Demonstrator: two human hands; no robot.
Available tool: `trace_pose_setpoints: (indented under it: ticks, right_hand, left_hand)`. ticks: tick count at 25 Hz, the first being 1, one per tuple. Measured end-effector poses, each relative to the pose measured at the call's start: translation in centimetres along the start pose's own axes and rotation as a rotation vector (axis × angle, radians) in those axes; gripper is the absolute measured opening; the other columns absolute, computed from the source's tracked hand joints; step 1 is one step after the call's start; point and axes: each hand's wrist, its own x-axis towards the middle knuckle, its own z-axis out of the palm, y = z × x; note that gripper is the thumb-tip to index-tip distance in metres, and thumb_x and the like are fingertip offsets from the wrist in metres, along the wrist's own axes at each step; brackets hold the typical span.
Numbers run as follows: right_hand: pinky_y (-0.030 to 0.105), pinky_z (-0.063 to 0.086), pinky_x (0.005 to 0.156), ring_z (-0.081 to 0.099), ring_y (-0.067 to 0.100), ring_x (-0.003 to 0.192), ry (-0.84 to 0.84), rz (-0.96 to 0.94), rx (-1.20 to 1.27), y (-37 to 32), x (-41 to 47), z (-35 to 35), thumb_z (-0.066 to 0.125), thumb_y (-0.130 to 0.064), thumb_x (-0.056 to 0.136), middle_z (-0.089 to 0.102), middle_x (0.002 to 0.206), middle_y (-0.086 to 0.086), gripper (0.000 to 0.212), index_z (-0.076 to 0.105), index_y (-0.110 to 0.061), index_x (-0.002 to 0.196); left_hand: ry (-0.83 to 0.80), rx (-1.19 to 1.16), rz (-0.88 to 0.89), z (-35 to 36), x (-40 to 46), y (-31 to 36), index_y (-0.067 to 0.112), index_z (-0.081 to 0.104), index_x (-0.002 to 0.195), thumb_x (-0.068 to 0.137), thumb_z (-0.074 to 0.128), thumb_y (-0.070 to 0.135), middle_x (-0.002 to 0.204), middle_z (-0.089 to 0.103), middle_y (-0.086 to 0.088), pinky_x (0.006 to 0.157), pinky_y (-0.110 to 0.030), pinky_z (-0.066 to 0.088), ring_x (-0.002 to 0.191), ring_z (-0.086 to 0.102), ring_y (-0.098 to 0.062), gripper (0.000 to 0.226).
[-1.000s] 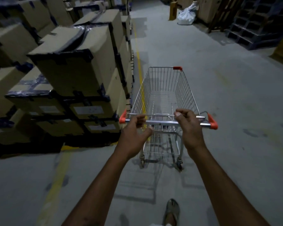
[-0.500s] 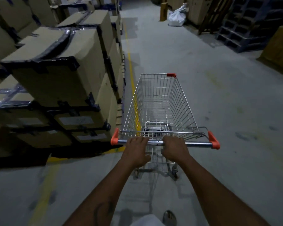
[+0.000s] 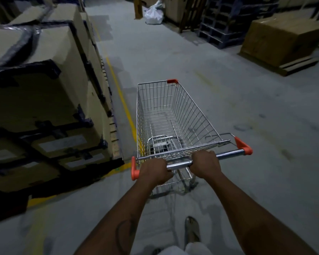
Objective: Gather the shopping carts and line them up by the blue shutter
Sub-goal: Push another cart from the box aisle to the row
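A wire shopping cart (image 3: 173,116) stands in the middle of the frame on the grey floor (image 3: 228,107), its basket holding nothing (a small fold-down seat panel lies at the near end); the left hand (image 3: 154,171) grips the chrome handle bar (image 3: 228,155) close to its orange left end cap, fingers curled round it; the right hand (image 3: 204,163) grips the same bar near its middle, fingers likewise wrapped over it. Stacked cardboard boxes (image 3: 44,80) bound with dark tape fill the left of the frame, beside a yellow floor line (image 3: 122,100); dark pallets (image 3: 223,32) stand upper right, a white sack (image 3: 154,13) at the top centre.
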Motion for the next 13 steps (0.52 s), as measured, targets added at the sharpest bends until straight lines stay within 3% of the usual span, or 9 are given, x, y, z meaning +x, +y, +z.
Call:
trace_pose_setpoints:
  ticks: [5,9,13]
  right_hand:
    - [0.037,0.042,0.088,0.065,0.024,0.092,-0.037,0.067,-0.033,-1.4,-5.5,0.4,0.06,-0.041,0.079,0.071,0.095,0.001,0.027,0.068,-0.021,0.096]
    - [0.036,0.044,0.082,0.066,0.022,0.087,-0.071,0.093,-0.08,-1.6,-10.5,1.0,0.06,-0.043,0.076,0.072,0.092,0.0,0.028,0.069,-0.023,0.093]
    - [0.033,0.051,0.075,0.069,0.023,0.084,-0.133,0.081,0.008,-2.2,-15.8,1.2,0.064,-0.046,0.075,0.073,0.089,0.002,0.031,0.069,-0.019,0.09]
  left_hand:
    - [-0.112,0.027,0.052,1.1,-2.7,0.1,0.019,0.072,0.098,0.072,0.058,0.063,0.099,0.072,-0.007,0.074,-0.033,0.05,0.092,0.068,-0.029,0.054]
    - [-0.125,0.044,0.109,2.2,-7.1,1.3,0.021,0.071,0.092,0.071,0.057,0.061,0.092,0.071,-0.004,0.071,-0.033,0.052,0.083,0.066,-0.026,0.048]
    - [-0.064,0.156,0.137,3.0,-12.2,2.5,0.018,0.07,0.096,0.077,0.064,0.041,0.096,0.07,-0.005,0.076,-0.036,0.054,0.089,0.068,-0.027,0.031]
